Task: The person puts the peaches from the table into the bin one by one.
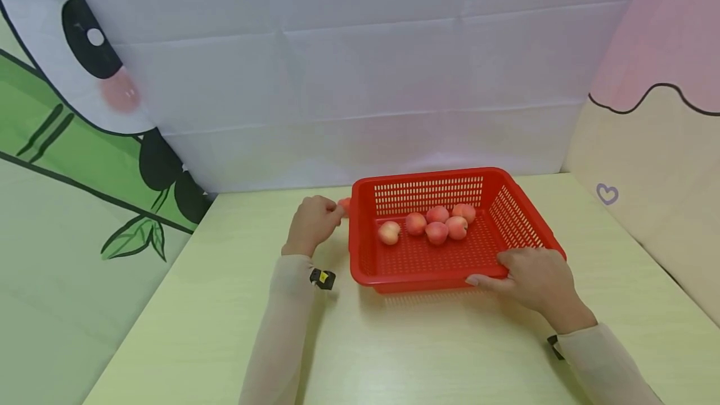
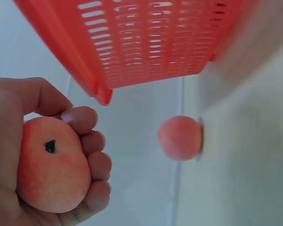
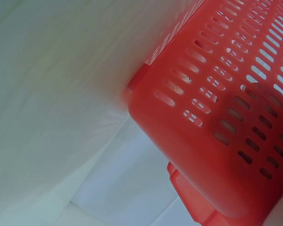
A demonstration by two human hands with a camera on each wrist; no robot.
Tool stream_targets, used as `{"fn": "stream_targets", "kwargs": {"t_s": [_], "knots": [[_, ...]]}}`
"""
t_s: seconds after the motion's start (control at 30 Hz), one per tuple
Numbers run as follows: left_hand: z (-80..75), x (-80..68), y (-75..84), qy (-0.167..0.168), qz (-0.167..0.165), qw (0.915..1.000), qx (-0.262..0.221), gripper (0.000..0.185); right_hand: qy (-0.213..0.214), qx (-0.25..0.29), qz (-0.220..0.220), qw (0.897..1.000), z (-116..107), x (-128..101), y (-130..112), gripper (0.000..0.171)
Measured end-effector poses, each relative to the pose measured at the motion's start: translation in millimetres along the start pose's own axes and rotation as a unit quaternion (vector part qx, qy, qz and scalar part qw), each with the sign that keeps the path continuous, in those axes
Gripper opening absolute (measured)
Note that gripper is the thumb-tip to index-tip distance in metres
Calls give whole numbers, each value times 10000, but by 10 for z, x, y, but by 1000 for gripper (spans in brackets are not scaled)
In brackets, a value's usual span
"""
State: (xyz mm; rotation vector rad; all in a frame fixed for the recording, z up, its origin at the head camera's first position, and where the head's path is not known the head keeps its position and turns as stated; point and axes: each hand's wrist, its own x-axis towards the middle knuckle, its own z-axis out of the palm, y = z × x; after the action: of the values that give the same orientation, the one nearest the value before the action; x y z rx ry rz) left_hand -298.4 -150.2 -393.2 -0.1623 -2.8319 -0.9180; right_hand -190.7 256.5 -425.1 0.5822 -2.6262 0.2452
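Observation:
A red perforated plastic basket [image 1: 450,283] stands on the table with several peaches [image 1: 437,232] in it, most of them bunched together. My right hand [image 1: 537,280] grips the basket's front right rim, its thumb lying along the front edge. Left of the basket, my left hand [image 1: 316,224] curls its fingers round a peach [image 2: 54,165], which the back of the hand hides in the head view. Another peach [image 2: 180,138] sits on the table beside the basket in the left wrist view, just beyond the fingertips. The right wrist view shows the basket's slotted wall [image 3: 212,99] up close.
The pale wooden table [image 1: 185,330] reaches back to a white cloth backdrop [image 1: 365,80]. Printed cartoon drawings cover the cloth at the left and right [image 1: 652,155]. Each sleeve has a small black wrist device [image 1: 322,279] at the cuff.

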Motion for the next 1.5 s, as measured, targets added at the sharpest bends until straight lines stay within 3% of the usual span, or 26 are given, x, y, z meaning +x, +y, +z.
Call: {"fn": "stream_targets", "kwargs": {"t_s": [0.3, 0.7, 0.87, 1.03, 1.2, 1.5], "knots": [[-181, -96, 221, 453, 558, 9973, 154, 44, 134, -8, -56, 9999, 0, -5, 8, 74], [-386, -261, 535, 1049, 1274, 9843, 624, 45, 42, 29, 51, 10000, -20, -14, -8, 74], [-478, -388, 710, 1462, 1769, 9705, 743, 46, 124, 58, 9, 9999, -13, -18, -11, 74], [-547, -506, 841, 1837, 2260, 9542, 689, 45, -53, 23, 54, 10000, -18, -4, -12, 74], [-549, -544, 917, 1934, 2501, 9468, 604, 44, -49, -32, 38, 10000, -29, 4, 2, 74], [-518, -477, 1011, 1897, 2830, 9382, 607, 45, 65, -15, -52, 10000, 0, 0, 10, 74]]}}
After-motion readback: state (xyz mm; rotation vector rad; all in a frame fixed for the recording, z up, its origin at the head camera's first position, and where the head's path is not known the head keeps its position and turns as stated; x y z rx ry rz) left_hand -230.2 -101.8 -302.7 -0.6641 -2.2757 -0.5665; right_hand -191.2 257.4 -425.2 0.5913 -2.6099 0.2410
